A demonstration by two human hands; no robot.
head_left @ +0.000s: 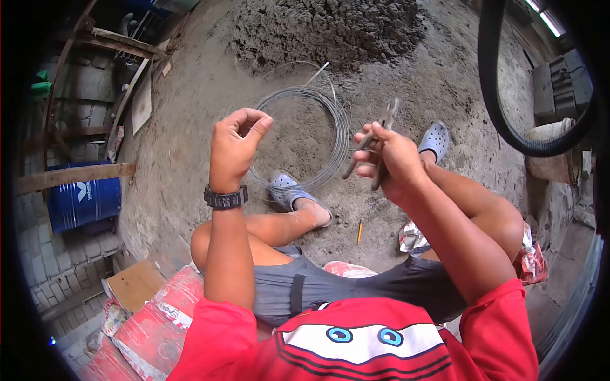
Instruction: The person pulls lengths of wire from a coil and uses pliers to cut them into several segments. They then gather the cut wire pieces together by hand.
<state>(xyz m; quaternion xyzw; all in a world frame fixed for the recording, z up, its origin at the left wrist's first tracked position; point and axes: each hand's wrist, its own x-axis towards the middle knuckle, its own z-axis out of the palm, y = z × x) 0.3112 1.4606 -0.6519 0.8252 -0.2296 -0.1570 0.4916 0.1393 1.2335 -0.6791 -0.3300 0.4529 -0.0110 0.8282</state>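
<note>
My right hand (399,159) holds a pair of pliers (390,114) with the jaws pointing up and away from me. The handles spread slightly apart under my fingers. My left hand (238,143), with a dark watch (225,197) on the wrist, is raised with its fingers curled toward the thumb. Whether a thin piece lies in that pinch is too small to make out. Between and beyond both hands, a coil of thin metal wire (342,130) lies on the ground, with loose ends sticking up at its far side. The coil passes by my left clog (284,183).
A heap of wet grey mix (324,32) lies at the back. A yellow pencil (359,233) is on the ground before me. Red-and-white sacks (149,333), a blue drum (86,197) and a wooden beam (76,178) stand left. A black hose (492,82) hangs right, near a bucket (551,162).
</note>
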